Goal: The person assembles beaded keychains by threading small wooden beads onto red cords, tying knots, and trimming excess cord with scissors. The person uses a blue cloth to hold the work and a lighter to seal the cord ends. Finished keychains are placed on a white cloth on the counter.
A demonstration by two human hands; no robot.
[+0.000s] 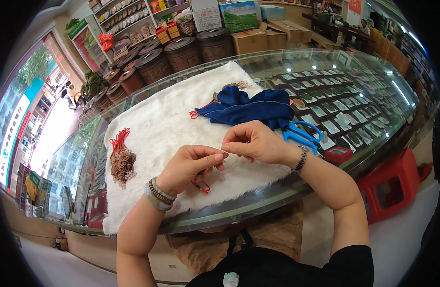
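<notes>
Over the near part of a white fur cloth (157,107), my left hand (193,166) and my right hand (258,142) pinch close together, fingertips nearly meeting. Whatever thin, small thing lies between them is too fine to name. Beneath my left hand a red cord loop (202,188) shows on the fur. Beyond my right hand lies a bunched dark blue cloth (251,109), with a red cord (195,114) at its left side. Blue-handled scissors (303,135) rest beside my right wrist, partly under the blue cloth. Far to the left is a pile of brownish bead-and-coin-like pendants (122,165) with red cords.
The fur covers part of a glass display counter (239,210), where rows of small stone pieces (337,105) show at right. A small red box (338,155) sits near the scissors. A red plastic stool (392,184) stands at right. Dark barrels (181,55) and cartons (251,42) line the far side.
</notes>
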